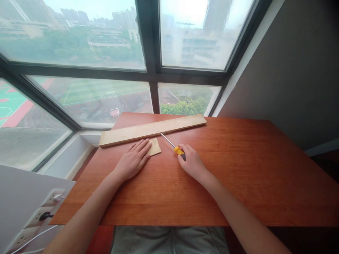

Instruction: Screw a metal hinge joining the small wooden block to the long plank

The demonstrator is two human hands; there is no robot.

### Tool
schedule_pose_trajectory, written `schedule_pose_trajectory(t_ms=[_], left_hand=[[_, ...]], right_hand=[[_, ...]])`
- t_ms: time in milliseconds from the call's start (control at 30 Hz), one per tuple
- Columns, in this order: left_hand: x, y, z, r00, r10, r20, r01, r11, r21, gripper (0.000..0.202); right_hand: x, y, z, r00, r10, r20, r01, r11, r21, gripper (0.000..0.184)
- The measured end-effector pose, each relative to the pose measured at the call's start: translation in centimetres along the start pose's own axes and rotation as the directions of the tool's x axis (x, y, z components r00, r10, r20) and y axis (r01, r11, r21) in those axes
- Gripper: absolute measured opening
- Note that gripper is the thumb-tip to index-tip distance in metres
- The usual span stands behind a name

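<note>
My right hand (191, 160) is closed around the yellow and black handle of a screwdriver (169, 142). Its metal shaft slants up and left, the tip at the near edge of a long pale wooden board (148, 130). A few small dark marks show on the board near that tip. My left hand (135, 158) lies flat, fingers stretched out, over a small square wooden piece (155, 148). The hand covers the left part of that piece, and a small dark spot shows near its top edge.
The reddish-brown table (254, 176) stands against large windows with a dark frame (153, 76). A grey wall (286, 77) rises at the right. Wall sockets (37, 217) with plugs and a white cable are at the lower left, beside the table edge.
</note>
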State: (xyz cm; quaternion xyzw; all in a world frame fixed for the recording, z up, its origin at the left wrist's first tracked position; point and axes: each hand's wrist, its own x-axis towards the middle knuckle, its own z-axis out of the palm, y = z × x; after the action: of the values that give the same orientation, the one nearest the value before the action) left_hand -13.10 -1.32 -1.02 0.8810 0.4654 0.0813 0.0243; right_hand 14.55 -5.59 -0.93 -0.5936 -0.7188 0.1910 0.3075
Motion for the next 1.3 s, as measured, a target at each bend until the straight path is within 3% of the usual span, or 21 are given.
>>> schedule_pose_trajectory(t_ms=[167,300,467,633,800,967,1133,1300], left_hand=[[0.4,-0.4,0.0,1.000,-0.010,-0.025,0.009,1.000,-0.018,0.056],[0.4,-0.5,-0.3,0.988,-0.003,-0.156,0.000,1.000,-0.015,0.051],[0.2,-0.1,-0.8,0.920,-0.039,-0.389,0.044,0.999,0.005,0.036],[-0.1,2.3,-1.1,0.886,-0.018,-0.464,0.015,1.000,-0.010,0.028],[0.1,6.4,-1.0,0.888,0.028,-0.459,-0.052,0.998,-0.039,0.027],[1.3,9.4,-1.6,0.885,0.056,-0.462,-0.141,0.978,-0.152,0.029],[3.6,12.9,-2.0,0.941,0.188,-0.280,-0.278,0.902,-0.331,0.033],[7.7,16.1,0.5,0.974,0.167,-0.154,-0.222,0.854,-0.471,0.024]], right_hand=[[1.6,-0.6,1.2,0.999,0.043,-0.015,-0.042,0.997,0.062,0.041],[3.7,-1.3,2.3,0.996,0.091,-0.015,-0.089,0.991,0.097,0.034],[6.7,-3.2,3.9,0.990,0.141,0.028,-0.143,0.983,0.113,0.034],[8.8,-5.0,5.5,0.990,0.135,0.034,-0.137,0.987,0.087,0.036],[8.6,-5.1,5.4,0.995,0.095,0.036,-0.098,0.989,0.106,0.036],[6.8,-2.4,3.2,0.994,0.092,0.055,-0.102,0.965,0.243,0.037],[4.8,2.4,1.0,0.973,0.221,0.073,-0.230,0.866,0.445,0.037],[3.6,5.2,-0.3,0.943,0.330,0.035,-0.277,0.725,0.631,0.038]])
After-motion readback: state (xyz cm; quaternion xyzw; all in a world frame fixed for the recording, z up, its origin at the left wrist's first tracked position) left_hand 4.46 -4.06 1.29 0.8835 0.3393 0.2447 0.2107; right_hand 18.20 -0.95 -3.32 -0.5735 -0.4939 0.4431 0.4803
